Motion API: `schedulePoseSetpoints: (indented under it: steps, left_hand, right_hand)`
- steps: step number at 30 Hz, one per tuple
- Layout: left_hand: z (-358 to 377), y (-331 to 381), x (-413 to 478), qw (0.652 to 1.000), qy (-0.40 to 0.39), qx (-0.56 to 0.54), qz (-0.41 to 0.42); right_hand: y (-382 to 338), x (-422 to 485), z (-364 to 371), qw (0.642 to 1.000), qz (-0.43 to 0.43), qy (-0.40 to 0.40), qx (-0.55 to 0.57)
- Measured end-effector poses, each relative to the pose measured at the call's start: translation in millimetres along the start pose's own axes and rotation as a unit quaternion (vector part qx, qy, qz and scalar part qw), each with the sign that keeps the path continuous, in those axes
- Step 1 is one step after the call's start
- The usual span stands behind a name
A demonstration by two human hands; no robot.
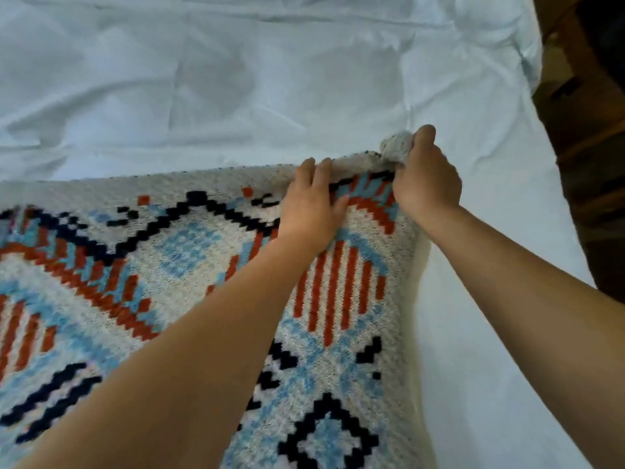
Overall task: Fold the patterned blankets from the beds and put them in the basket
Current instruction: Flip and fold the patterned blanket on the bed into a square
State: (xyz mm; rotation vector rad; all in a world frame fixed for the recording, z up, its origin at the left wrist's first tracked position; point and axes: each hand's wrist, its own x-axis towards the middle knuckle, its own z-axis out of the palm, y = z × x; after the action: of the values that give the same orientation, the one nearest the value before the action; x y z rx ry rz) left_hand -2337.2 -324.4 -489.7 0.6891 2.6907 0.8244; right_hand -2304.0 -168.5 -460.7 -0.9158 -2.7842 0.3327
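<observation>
No readable text, label, brand, number or sign anywhere.

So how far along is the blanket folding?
Early. Done: nothing clearly finished; the blanket lies mostly spread across the bed sheet. In hand: the right hand grips its bunched far corner, and the left hand rests flat on the edge beside it. Left: finish folding and put it in the basket, which isn't in view.
</observation>
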Motion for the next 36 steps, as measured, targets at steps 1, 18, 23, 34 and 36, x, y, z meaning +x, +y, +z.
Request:
schedulePoseSetpoints:
  steps: [1, 18, 23, 34, 36]
  left_hand:
    - [13.2, -3.4, -1.6, 0.994, -0.067, 0.086, 0.018]
    - [47.8, -4.5, -74.1, 0.983, -0.096, 0.158, 0.022]
    - [62.3, 18.2, -180.7, 0.987, -0.099, 0.115, 0.046]
    - [76.3, 38.7, -334.4, 0.961, -0.195, 0.171, 0.091]
    - [79.9, 38.0, -361.7, 0.953, -0.207, 0.193, 0.106]
  right_hand:
    - [3.5, -4.7, 11.8, 0.999, 0.003, -0.010, -0.035]
    - [50.5, -118.0, 39.1, 0.960, 0.078, -0.141, 0.230]
    - [52.0, -204.8, 13.9, 0.940, 0.166, -0.110, 0.279]
    - [79.5, -367.0, -21.9, 0.915, 0.237, -0.150, 0.289]
    - [88.5, -393.2, -27.0, 0.913, 0.246, -0.150, 0.288]
